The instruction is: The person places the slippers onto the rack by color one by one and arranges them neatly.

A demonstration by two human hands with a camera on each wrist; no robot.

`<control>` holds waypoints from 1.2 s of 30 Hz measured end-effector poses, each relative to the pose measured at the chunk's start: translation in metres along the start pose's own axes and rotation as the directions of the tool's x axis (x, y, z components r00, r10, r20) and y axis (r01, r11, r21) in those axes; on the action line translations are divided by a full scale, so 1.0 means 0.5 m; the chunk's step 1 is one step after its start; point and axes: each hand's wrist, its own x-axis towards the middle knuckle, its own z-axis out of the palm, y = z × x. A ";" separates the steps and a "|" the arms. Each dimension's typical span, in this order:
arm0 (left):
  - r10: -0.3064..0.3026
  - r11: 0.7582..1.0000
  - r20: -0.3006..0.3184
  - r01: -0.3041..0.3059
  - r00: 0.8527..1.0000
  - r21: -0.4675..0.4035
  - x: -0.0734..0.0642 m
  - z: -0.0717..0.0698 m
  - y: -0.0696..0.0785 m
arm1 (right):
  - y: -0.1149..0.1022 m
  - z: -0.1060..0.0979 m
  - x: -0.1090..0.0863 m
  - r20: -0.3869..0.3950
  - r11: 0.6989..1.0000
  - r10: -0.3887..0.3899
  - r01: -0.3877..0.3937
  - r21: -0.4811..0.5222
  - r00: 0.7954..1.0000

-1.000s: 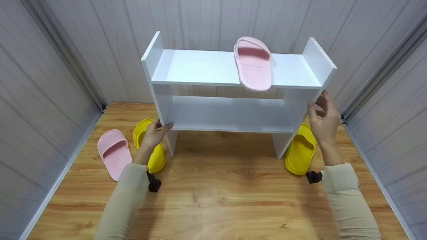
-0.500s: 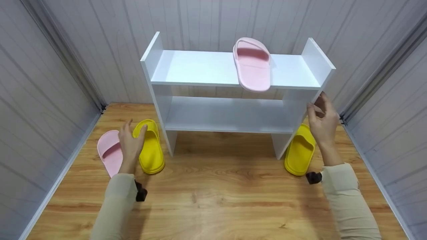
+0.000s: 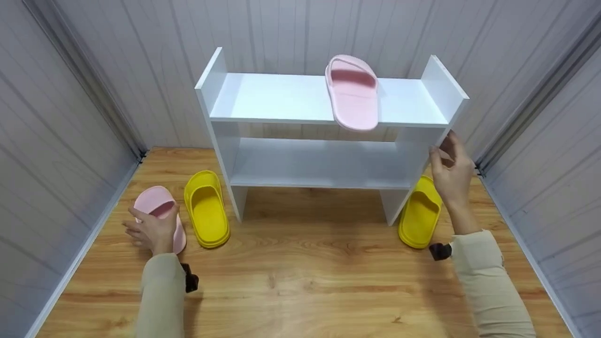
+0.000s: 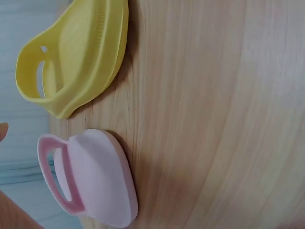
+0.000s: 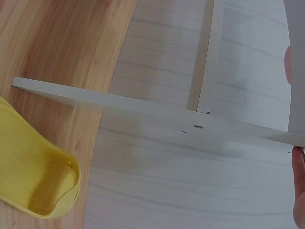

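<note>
My left hand point(image 3: 152, 231) hovers over a pink slipper point(image 3: 152, 199) on the floor at left, fingers spread. The left wrist view shows a gap between that hand and the pink slipper point(image 4: 102, 179). My right hand point(image 3: 453, 178) holds the right side panel of a white two-tier shelf point(image 3: 310, 162), thumb on the panel's front edge and bent fingers along its outer face. In the right wrist view the thumb point(image 5: 299, 179) touches the panel point(image 5: 157, 107). Some right fingertips are hidden. A second pink slipper point(image 3: 354, 101) lies on the top tier, its heel past the front edge.
A yellow slipper point(image 3: 206, 211) lies between the left pink slipper and the shelf's left leg. Its match point(image 3: 419, 218) lies beside the right leg, below my right hand. Walls point(image 3: 281, 33) surround the wooden floor point(image 3: 310, 277) at the back and both sides.
My left hand has let go of the shelf's left side and moved left, past the yellow slipper, to the pink slipper. My right hand has stayed at the right panel.
</note>
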 end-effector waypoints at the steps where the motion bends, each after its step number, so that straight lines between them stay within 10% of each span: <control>1: -0.023 1.000 0.015 0.023 1.000 -0.017 -0.001 0.002 -0.001 | -0.001 -0.001 -0.001 0.002 1.000 0.001 -0.001 -0.004 1.000; 11: -0.198 0.977 0.126 0.206 0.972 -0.053 -0.009 0.015 -0.029 | -0.007 -0.001 -0.009 0.025 1.000 -0.002 0.003 -0.030 1.000; 36: -0.105 0.983 0.057 0.095 0.993 0.159 -0.009 0.025 -0.055 | -0.008 0.015 -0.010 0.022 0.999 -0.047 0.047 -0.011 0.999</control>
